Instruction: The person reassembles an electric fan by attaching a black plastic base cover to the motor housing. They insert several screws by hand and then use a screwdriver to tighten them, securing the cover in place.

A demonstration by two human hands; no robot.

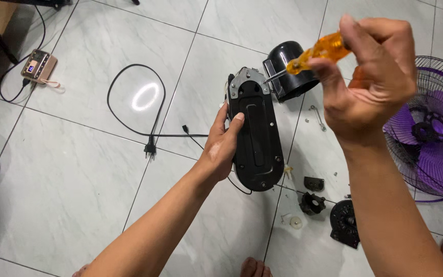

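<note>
My left hand (222,143) grips the left side of a long black oval fan housing (258,138) standing on the tiled floor, with a grey metal plate (248,82) at its far end. My right hand (373,77) is raised above it, closed around the orange translucent handle of a screwdriver (318,52). The metal tip of the screwdriver points down-left toward the grey plate.
A black motor cover (289,69) lies behind the housing. A black power cord with plug (148,145) loops at left. A purple fan blade in a wire grille (434,131) lies at right. Small black parts (345,220) and loose screws (317,117) sit nearby. A small device (39,65) rests at far left.
</note>
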